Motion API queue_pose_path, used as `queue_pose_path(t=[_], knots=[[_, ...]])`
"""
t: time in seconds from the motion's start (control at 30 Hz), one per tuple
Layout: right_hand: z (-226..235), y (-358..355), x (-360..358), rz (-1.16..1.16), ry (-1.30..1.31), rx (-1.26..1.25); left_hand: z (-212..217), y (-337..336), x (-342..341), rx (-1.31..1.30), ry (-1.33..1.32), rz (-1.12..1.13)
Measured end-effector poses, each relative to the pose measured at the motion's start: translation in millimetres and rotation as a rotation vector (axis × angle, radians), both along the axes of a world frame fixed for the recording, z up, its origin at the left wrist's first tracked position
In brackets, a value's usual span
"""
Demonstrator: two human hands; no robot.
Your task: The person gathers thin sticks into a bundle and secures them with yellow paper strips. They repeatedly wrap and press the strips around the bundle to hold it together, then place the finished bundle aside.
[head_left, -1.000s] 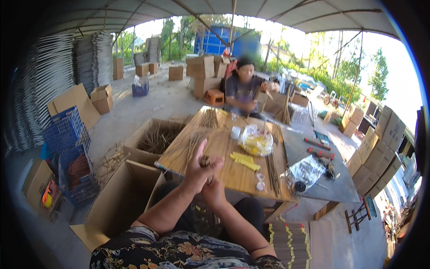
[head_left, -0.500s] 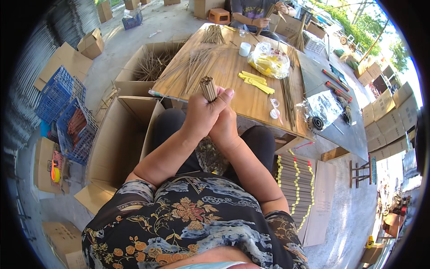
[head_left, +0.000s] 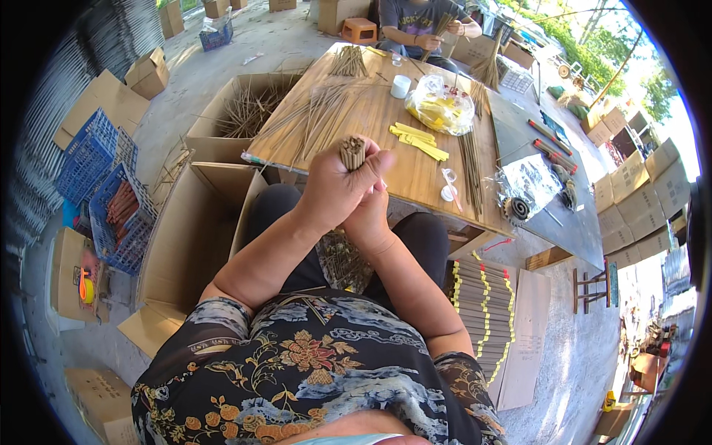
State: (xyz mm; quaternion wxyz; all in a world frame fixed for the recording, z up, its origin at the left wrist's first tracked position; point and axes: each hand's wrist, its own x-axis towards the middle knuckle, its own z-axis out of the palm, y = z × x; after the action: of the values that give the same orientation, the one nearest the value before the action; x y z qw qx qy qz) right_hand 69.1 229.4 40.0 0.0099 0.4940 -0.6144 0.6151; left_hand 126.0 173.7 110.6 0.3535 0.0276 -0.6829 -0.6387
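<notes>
Your left hand (head_left: 335, 189) is clutching a tight bundle of thin brown sticks (head_left: 351, 152) upright above the wooden table (head_left: 386, 126); your right hand (head_left: 368, 215) is pressing beneath it, its grip hidden.

— How are your 2 arms set?

— Both your forearms rise from the lower edge and meet in front of your chest, elbows spread, wrists close together.

— And your left hand (head_left: 337, 189)?

— It is curled into a fist, knuckles up, thumb pressed across the front.

— Your right hand (head_left: 368, 215)?

— It sits just under and behind the left one, touching it, fingers folded; most of it is hidden by the left fist.
</notes>
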Motion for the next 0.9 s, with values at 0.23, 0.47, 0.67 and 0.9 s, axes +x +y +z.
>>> queue_pose_path(t=[0.23,0.47,0.67,0.9], knots=[[19,7,-6,0.094,-0.047,-0.08,10,14,-7,-0.29,0.207,0.13],[51,31,-2,0.075,0.118,-0.112,36,8,8,-0.586,0.205,0.268],[89,72,-9,-0.139,0.22,-0.194,45,-1,25,-0.728,-0.246,0.184],[69,67,-4,0.01,0.09,0.024,14,3,26,-0.598,-0.344,-0.196]])
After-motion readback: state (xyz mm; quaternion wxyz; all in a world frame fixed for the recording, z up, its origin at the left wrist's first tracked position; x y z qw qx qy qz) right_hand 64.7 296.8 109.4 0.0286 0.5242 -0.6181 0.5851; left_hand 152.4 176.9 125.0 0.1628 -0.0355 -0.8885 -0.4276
